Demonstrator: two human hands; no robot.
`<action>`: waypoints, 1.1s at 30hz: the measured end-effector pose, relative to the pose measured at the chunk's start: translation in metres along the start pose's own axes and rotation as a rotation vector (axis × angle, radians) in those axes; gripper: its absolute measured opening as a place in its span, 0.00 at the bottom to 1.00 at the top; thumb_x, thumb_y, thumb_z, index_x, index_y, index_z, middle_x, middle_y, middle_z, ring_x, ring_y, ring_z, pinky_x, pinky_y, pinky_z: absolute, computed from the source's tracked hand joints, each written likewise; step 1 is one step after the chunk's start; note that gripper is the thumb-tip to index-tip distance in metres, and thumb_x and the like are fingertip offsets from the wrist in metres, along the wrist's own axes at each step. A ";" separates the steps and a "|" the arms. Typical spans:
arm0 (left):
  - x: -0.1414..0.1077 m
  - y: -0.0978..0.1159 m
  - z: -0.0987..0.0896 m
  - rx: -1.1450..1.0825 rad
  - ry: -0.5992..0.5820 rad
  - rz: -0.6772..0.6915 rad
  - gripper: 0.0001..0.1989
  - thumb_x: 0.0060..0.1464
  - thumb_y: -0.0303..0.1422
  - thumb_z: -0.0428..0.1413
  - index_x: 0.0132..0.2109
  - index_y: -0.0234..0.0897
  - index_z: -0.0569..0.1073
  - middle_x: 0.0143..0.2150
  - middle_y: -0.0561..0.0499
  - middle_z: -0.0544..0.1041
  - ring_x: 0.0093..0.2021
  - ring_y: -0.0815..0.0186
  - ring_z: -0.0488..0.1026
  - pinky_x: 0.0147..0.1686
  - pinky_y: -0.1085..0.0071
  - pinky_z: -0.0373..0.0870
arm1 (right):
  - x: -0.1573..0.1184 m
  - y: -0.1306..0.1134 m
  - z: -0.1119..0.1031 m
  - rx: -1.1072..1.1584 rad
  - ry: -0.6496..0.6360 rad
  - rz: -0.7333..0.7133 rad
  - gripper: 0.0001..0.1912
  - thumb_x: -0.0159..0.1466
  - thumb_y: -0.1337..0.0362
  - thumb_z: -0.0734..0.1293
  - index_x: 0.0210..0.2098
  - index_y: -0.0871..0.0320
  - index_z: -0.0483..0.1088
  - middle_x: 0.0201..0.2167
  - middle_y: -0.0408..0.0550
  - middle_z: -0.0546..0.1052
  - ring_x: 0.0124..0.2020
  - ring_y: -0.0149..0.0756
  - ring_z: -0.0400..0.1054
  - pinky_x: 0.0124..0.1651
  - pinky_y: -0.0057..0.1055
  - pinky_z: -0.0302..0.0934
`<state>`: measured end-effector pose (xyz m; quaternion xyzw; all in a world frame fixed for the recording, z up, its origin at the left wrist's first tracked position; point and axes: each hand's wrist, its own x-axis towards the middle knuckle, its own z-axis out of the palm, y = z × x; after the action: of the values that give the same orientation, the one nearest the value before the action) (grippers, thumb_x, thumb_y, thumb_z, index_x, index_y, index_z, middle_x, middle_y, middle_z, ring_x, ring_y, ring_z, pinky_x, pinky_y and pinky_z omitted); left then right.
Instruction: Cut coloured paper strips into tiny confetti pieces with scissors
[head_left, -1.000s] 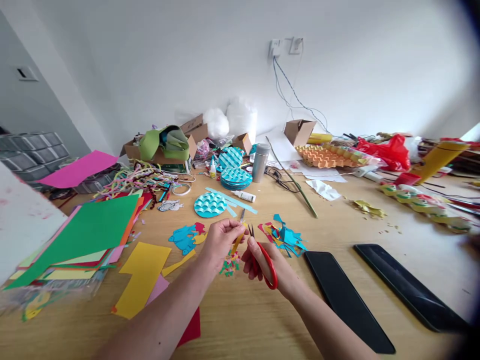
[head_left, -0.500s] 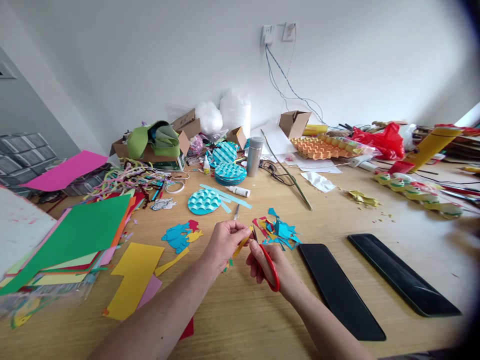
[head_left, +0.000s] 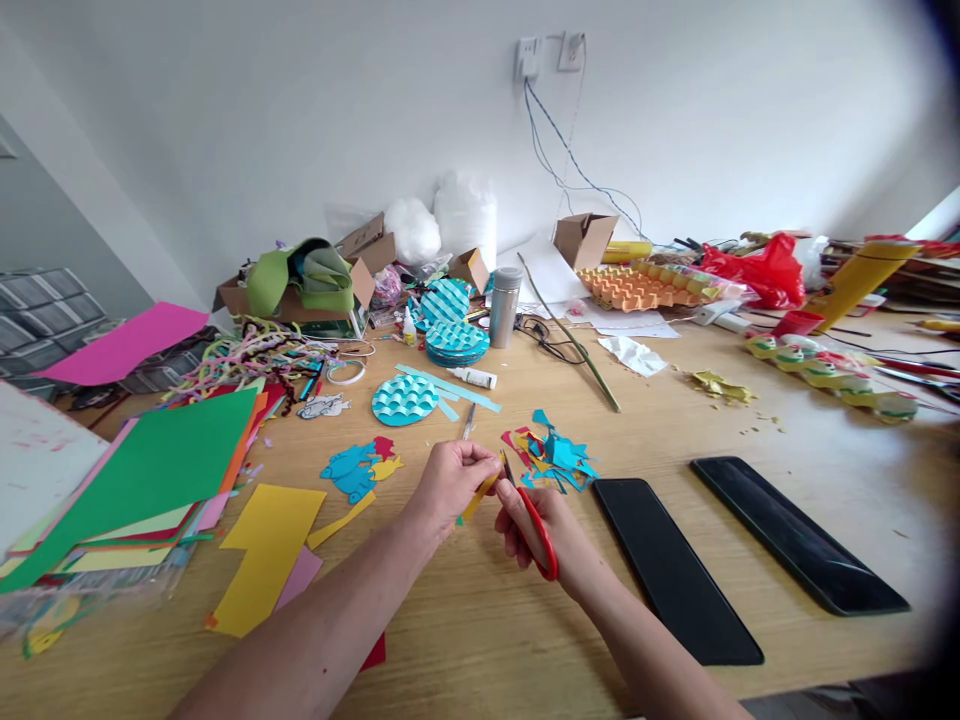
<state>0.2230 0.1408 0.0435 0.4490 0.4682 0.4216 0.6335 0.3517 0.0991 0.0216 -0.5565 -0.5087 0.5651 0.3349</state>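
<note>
Between thumb and fingers, my left hand (head_left: 456,482) pinches a small strip of yellow paper (head_left: 480,494) over the middle of the table. My right hand (head_left: 534,522) is closed round red-handled scissors (head_left: 541,535). Their blades point up and away, right at the paper's edge; whether they bite into it I cannot tell. Blue fish-shaped cutouts (head_left: 351,470) lie left of my hands, beside a yellow fish cutout (head_left: 387,468) and a small red piece. A heap of blue, red and yellow scraps (head_left: 559,455) sits just beyond the scissors.
Yellow card (head_left: 271,555) and stacked coloured sheets (head_left: 172,450) cover the left side. Two dark flat phone-like slabs (head_left: 675,570) lie at the right. Farther back stand teal wavy discs (head_left: 405,400), a metal tumbler (head_left: 505,308), a green stem (head_left: 577,350) and an orange egg tray (head_left: 637,285).
The view has shifted slightly. Both hands keep nearly the same pose, with the yellow paper and scissors still together.
</note>
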 end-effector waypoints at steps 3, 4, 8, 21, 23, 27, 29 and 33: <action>0.001 -0.001 -0.001 0.001 -0.014 0.000 0.09 0.39 0.34 0.60 0.26 0.31 0.73 0.24 0.47 0.76 0.22 0.69 0.70 0.24 0.73 0.65 | -0.001 0.000 0.001 -0.005 0.001 0.007 0.31 0.55 0.38 0.61 0.18 0.61 0.66 0.10 0.40 0.66 0.09 0.23 0.56 0.12 0.20 0.47; 0.001 -0.001 -0.001 0.000 -0.016 -0.001 0.09 0.39 0.34 0.60 0.26 0.31 0.73 0.24 0.47 0.76 0.23 0.69 0.71 0.25 0.73 0.65 | -0.001 0.000 0.001 -0.006 0.002 0.010 0.31 0.56 0.38 0.61 0.19 0.61 0.66 0.10 0.41 0.66 0.09 0.23 0.56 0.12 0.20 0.46; 0.002 -0.002 0.000 -0.002 -0.017 0.004 0.09 0.39 0.34 0.61 0.25 0.31 0.73 0.23 0.48 0.76 0.23 0.68 0.71 0.26 0.72 0.66 | -0.002 0.000 0.001 -0.003 0.009 0.018 0.30 0.56 0.38 0.60 0.20 0.61 0.68 0.10 0.40 0.65 0.09 0.23 0.55 0.12 0.20 0.46; 0.002 0.002 0.003 0.019 -0.033 -0.014 0.09 0.38 0.33 0.61 0.25 0.31 0.73 0.23 0.48 0.75 0.22 0.70 0.69 0.26 0.72 0.64 | -0.006 -0.003 -0.003 -0.010 0.006 0.050 0.30 0.54 0.38 0.62 0.16 0.60 0.66 0.08 0.41 0.66 0.08 0.23 0.55 0.11 0.20 0.45; 0.003 0.002 0.003 0.023 -0.033 -0.015 0.08 0.39 0.33 0.61 0.25 0.31 0.73 0.22 0.48 0.75 0.22 0.70 0.69 0.26 0.72 0.65 | -0.006 -0.003 -0.004 -0.003 0.002 0.054 0.31 0.54 0.37 0.61 0.16 0.60 0.65 0.08 0.41 0.66 0.08 0.23 0.55 0.11 0.20 0.45; 0.005 -0.001 0.004 0.012 -0.031 -0.021 0.07 0.39 0.32 0.60 0.24 0.31 0.73 0.22 0.49 0.75 0.21 0.70 0.69 0.26 0.72 0.65 | -0.008 -0.004 -0.004 0.010 0.014 0.043 0.30 0.54 0.38 0.62 0.15 0.60 0.64 0.09 0.41 0.66 0.08 0.22 0.55 0.11 0.20 0.45; 0.006 -0.001 0.005 0.004 -0.025 -0.029 0.06 0.38 0.31 0.61 0.24 0.32 0.73 0.21 0.50 0.74 0.21 0.71 0.69 0.25 0.73 0.66 | -0.008 -0.004 -0.004 0.016 0.021 0.048 0.30 0.54 0.38 0.62 0.15 0.60 0.64 0.08 0.41 0.65 0.08 0.22 0.54 0.11 0.19 0.45; 0.006 0.000 0.008 0.036 -0.008 -0.041 0.05 0.39 0.30 0.60 0.24 0.32 0.73 0.19 0.51 0.73 0.20 0.72 0.67 0.24 0.74 0.64 | -0.008 -0.001 -0.006 0.037 0.024 0.071 0.29 0.55 0.39 0.63 0.16 0.59 0.64 0.08 0.40 0.65 0.07 0.22 0.54 0.11 0.20 0.45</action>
<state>0.2317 0.1455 0.0438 0.4521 0.4825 0.3983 0.6357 0.3589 0.0932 0.0254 -0.5745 -0.4741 0.5793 0.3311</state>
